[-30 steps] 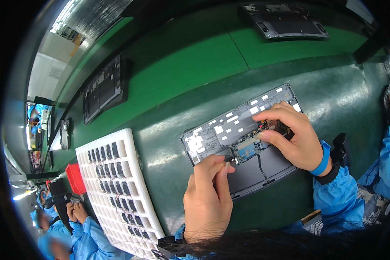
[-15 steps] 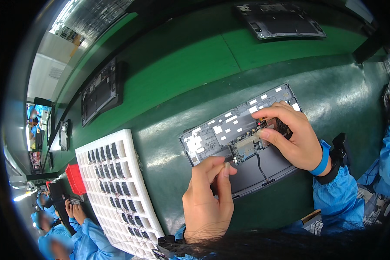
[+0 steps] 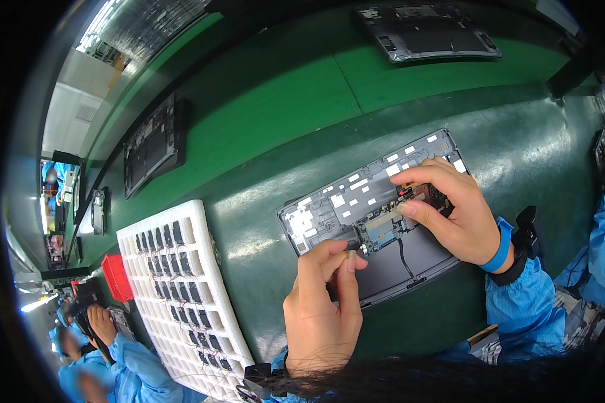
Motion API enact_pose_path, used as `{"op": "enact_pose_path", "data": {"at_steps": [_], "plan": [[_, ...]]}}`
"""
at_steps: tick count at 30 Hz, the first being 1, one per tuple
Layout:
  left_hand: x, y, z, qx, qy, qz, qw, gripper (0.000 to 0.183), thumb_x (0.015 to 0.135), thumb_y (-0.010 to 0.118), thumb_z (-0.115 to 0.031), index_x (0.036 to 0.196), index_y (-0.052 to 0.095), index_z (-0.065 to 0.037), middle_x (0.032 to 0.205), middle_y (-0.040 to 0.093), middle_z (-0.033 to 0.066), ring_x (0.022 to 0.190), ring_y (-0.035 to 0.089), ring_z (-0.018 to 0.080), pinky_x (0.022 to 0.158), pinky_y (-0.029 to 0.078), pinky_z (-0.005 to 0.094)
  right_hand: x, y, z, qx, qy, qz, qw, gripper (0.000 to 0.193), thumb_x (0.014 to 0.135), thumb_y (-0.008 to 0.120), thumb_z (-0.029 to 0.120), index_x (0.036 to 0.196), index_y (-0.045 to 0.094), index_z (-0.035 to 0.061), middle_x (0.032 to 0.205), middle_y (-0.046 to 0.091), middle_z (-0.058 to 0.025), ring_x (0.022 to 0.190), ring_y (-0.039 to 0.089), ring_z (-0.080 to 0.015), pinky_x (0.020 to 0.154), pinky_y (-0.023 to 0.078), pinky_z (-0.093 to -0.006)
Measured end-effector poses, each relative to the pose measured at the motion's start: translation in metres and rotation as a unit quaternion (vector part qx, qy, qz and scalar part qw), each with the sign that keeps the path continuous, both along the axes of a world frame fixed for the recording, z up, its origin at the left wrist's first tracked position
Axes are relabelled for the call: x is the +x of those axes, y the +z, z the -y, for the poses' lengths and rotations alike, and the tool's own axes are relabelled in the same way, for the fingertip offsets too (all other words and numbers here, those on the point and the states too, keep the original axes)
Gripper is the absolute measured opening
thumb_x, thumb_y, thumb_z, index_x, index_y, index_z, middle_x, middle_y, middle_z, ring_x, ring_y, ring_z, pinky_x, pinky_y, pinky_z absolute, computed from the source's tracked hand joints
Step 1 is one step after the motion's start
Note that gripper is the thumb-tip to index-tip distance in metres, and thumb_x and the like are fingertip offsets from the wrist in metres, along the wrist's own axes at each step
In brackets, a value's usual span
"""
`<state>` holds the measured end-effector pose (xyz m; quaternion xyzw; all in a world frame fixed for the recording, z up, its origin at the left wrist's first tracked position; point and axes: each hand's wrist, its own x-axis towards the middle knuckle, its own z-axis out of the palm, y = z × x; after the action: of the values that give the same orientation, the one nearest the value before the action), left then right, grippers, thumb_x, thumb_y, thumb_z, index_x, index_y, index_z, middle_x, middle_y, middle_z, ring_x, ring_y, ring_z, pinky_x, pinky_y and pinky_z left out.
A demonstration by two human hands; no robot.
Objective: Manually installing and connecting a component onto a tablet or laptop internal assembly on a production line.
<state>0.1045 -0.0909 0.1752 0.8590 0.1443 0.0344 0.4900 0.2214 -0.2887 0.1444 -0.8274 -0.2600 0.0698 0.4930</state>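
Note:
A circuit board (image 3: 382,230) with metal shields and small connectors is tilted over a dark grey device casing (image 3: 370,195) dotted with white patches. My right hand (image 3: 457,215) grips the board's right part between thumb and fingers. At the board's left end, my left hand (image 3: 324,295) is closed in a pinch. A small dark piece shows by its fingertips, but what they hold is too small to make out. A black cable (image 3: 405,258) runs from below the board toward the casing's near edge.
Left of the casing lies a white foam tray (image 3: 212,269) holding several small black parts with thin wires. Behind it is a red bin (image 3: 117,277). Across the green bench, other open casings (image 3: 430,33) rest. People in blue work at both sides.
My hands and the circuit board stay almost still. The casings on the far green strip have shifted slightly left. At the lower left, a co-worker's hands and arm have moved.

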Motion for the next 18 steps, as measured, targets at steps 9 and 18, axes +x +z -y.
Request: {"op": "enact_pose_path", "data": {"at_steps": [9,18], "plan": [[0.0,0.006,-0.004,-0.013,-0.019,-0.045,0.999,0.024,0.105,0.066,0.001,0.127,0.058,-0.001,0.099,0.078,0.01,0.082,0.078,0.0194,0.072,0.061,0.032,0.001,-0.001,-0.001,0.005,0.005,0.008,1.0,0.032,0.094,0.079,0.009,0.126,0.073,0.0049,0.101,0.072,-0.0083,0.085,0.058,-0.0228,0.077,0.05,-0.0354],[-0.004,-0.004,-0.007,0.005,-0.036,-0.002,0.999,0.018,0.105,0.063,0.003,0.123,0.059,0.003,0.089,0.079,0.0084,0.068,0.065,0.0079,0.061,0.048,0.0237,0.0,-0.001,-0.002,0.003,0.014,0.029,0.999,0.033,0.094,0.079,0.008,0.126,0.073,0.0053,0.1,0.071,-0.0081,0.085,0.057,-0.0225,0.076,0.05,-0.0352]]}}
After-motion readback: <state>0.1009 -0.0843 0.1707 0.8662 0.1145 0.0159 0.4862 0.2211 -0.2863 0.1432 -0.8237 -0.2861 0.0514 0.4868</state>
